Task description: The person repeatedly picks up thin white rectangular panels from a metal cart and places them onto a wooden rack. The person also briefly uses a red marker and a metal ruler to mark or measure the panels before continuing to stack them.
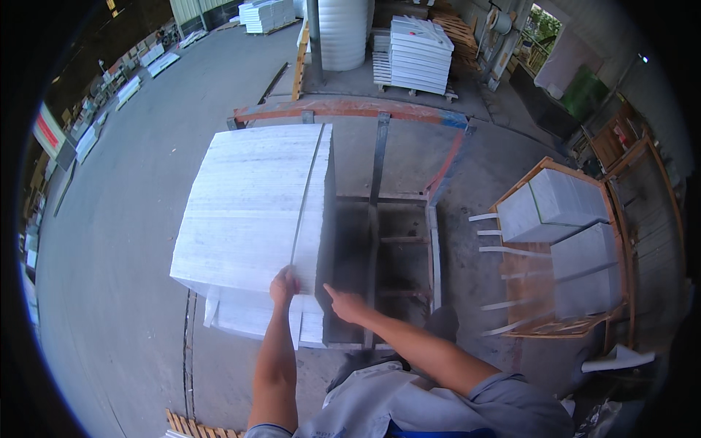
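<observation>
Left hand point(283, 285) was clamped on the near edge of the white stone slab stack point(252, 212), fingers curled over the lip where a thin seam split the stack into a wide left slab and a narrow right strip. Right hand point(343, 305) was loose, index finger out, touching the stack's near right corner, gripping nothing. Stack sat on the left part of the steel rack point(380, 241); its right bays were bare, so I'd judge the slabs hadn't been shifted across yet, and all moving was left. Right edge of the stack dropped straight into the rack gap. Open concrete floor point(117, 241) lay left; the wooden crate point(562, 248) with grey blocks stood well apart to the right.
</observation>
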`<state>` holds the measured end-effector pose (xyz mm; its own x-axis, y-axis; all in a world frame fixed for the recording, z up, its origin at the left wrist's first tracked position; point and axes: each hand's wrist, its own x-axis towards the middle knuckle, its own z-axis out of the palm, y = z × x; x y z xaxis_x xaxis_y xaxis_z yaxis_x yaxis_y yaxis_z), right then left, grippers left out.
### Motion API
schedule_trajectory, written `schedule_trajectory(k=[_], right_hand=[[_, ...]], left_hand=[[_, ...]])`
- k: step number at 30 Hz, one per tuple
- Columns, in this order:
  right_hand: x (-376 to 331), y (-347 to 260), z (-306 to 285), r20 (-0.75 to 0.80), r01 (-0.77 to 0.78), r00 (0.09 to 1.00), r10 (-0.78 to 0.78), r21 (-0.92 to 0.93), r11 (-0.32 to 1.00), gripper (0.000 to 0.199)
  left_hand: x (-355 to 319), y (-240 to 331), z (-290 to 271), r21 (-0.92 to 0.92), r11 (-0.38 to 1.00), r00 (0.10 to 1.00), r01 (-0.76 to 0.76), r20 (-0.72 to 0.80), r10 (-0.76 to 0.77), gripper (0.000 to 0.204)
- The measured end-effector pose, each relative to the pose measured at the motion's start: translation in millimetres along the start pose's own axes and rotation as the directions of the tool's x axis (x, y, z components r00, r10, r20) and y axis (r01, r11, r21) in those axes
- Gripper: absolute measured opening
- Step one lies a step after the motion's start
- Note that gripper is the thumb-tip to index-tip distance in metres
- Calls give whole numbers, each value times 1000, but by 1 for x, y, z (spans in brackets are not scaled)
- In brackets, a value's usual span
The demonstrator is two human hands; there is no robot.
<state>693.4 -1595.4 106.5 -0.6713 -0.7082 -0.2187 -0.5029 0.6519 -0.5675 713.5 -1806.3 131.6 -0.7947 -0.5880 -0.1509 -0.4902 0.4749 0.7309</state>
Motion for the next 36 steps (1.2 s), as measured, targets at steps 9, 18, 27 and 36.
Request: schedule_trajectory(k=[9, 18, 27, 36], right_hand=[[-189, 265, 9, -242, -348, 560, 793, 799, 490, 43], [-459, 325, 157, -126, -612, 659, 741, 482, 627, 12], [-469, 210, 149, 176, -683, 417, 892, 708, 180, 13], [-467, 196, 133, 207, -697, 413, 887, 698, 162, 13]], left_hand=[[8, -17, 13, 52, 995, 997, 83, 7, -83, 33], [12, -21, 16, 129, 987, 996, 92, -34, -89, 38], [15, -4, 3, -694, 716, 994, -73, 5, 105, 30], [7, 33, 16, -450, 850, 962, 273, 147, -231, 27]])
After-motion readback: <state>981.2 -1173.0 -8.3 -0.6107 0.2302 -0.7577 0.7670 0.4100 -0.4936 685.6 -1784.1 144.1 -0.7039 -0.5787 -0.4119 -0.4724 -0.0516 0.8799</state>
